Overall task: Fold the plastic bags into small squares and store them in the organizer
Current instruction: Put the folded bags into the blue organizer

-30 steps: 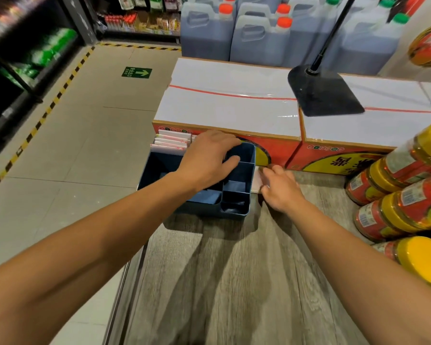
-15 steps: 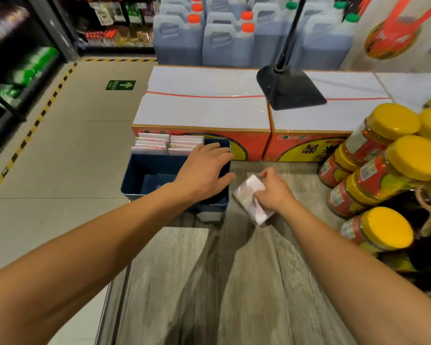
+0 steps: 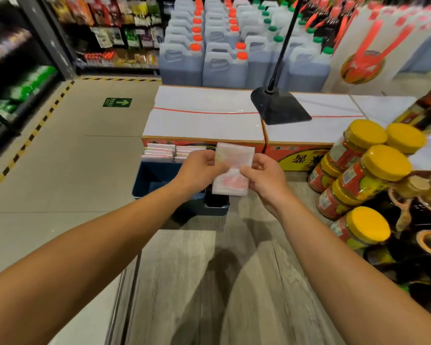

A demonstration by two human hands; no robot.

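Observation:
A folded translucent plastic bag (image 3: 233, 168) with red print is held upright above the blue organizer (image 3: 144, 180). My left hand (image 3: 199, 168) pinches its left edge and my right hand (image 3: 264, 178) pinches its right edge. The organizer stands at the far left end of the wooden counter (image 3: 209, 282). Several folded bags (image 3: 159, 153) stand in rows in its far compartments. My hands and the bag hide the organizer's right part.
Red cartons with white tops (image 3: 204, 120) sit just behind the organizer, with a black stand base (image 3: 279, 108) on them. Stacked yellow-lidded jars (image 3: 366, 175) crowd the counter's right side. Large jugs (image 3: 224, 68) stand farther back. The tiled floor (image 3: 60, 158) drops away left.
My right hand lifted the folded bag off the counter and raised it. My left hand left the organizer's rim and took the bag's left edge. The view tilted up.

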